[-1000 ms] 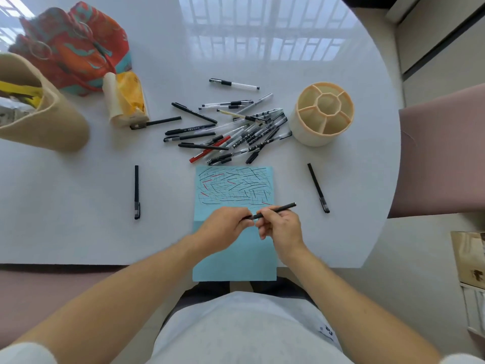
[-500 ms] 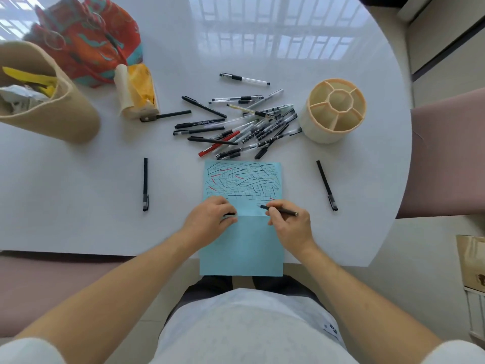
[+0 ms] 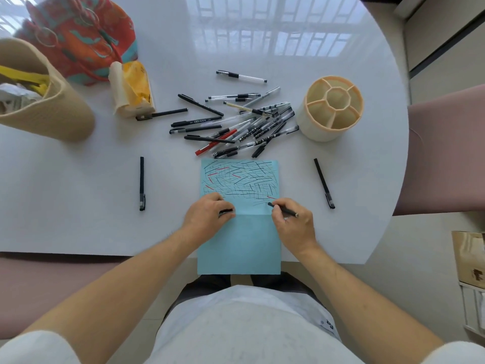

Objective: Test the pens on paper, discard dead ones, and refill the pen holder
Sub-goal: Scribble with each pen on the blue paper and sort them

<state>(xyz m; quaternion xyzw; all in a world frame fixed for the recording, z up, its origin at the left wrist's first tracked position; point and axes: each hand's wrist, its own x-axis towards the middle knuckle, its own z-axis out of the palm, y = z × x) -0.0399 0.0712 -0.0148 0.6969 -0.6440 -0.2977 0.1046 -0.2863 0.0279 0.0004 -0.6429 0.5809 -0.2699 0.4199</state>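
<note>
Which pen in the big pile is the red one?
The red pen lying at the pile's front left edge, near the blue paper; the others around it are black or clear.

Blue paper [image 3: 240, 240] hatched with black and red strokes.

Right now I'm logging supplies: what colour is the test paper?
Light blue paper, clearest in the head view.

patterned bag [image 3: 78, 38], beige basket [image 3: 47, 106], perhaps tissues [image 3: 131, 88]
</note>
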